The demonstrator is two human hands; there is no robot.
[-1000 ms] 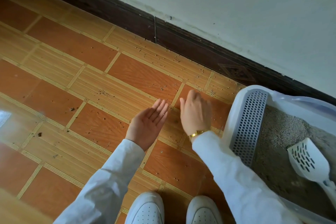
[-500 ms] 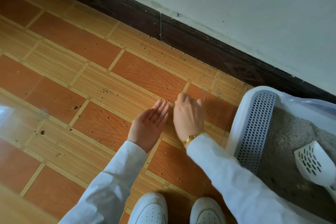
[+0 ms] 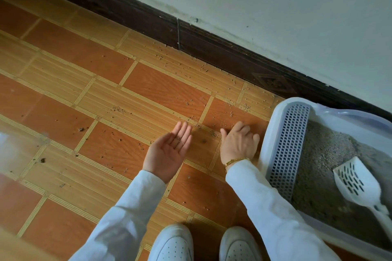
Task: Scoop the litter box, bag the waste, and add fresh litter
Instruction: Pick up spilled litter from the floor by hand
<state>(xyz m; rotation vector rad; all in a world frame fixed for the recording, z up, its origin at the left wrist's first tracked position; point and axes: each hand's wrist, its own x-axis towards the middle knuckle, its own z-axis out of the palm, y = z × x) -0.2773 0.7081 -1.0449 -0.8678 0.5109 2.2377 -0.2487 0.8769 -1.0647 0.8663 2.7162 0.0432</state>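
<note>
Since half a second ago my right hand (image 3: 238, 144) has moved to the right, away from my left hand (image 3: 168, 152), and now it lies just beside the white wall of the litter box (image 3: 273, 133), in the middle right of the frame. Before, the two hands were almost touching; now there is a strip of floor (image 3: 148, 89) between them. I judge that I am gathering the spilled litter grains (image 3: 224, 122) from the floor, and that the right hand went to fetch more of them near the box.

My left hand is held palm up, a little above the floor, with the fingers straight and together, like a small plate. A few dark grains seem to lie on these fingers. My right hand is palm down on the tile, fingers bent and spread loosely; whether they pinch any grain I cannot tell.

The litter box stays at the right edge of the frame, filled with grey litter. The white scoop (image 3: 356, 182) lies inside it, in the lower right, and no hand touches it. Many grains are still scattered toward the dark baseboard (image 3: 212, 48) in the upper middle.
</note>
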